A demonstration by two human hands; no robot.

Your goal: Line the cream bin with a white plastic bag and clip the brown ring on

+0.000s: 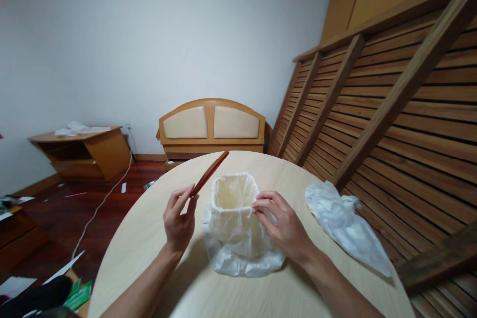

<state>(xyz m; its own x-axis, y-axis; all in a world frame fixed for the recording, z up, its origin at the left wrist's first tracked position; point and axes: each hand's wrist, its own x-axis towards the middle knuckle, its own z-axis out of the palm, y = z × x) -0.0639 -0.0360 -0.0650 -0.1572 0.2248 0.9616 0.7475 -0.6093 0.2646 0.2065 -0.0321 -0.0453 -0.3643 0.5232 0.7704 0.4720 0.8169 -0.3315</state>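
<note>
My left hand (180, 218) is closed in a pinch on the lower end of a thin reddish-brown strip (209, 174). The strip tilts up and to the right, its far end above the table's back part. Right of it stands a small trash bin (234, 194), lined with a translucent white plastic bag (242, 248). The bag is folded over the rim and hangs loose around the outside down to the tabletop. My right hand (280, 223) grips the bin's right front rim, fingertips on the folded bag. Inside the bin, only the pale liner shows.
The round pale wooden table (137, 238) carries a crumpled white plastic bag (346, 223) at right. Slatted wooden panels (380, 124) lean close along the right side. Behind stands a headboard (212, 121). A low cabinet (82, 151) and a white cord (108, 196) are at left.
</note>
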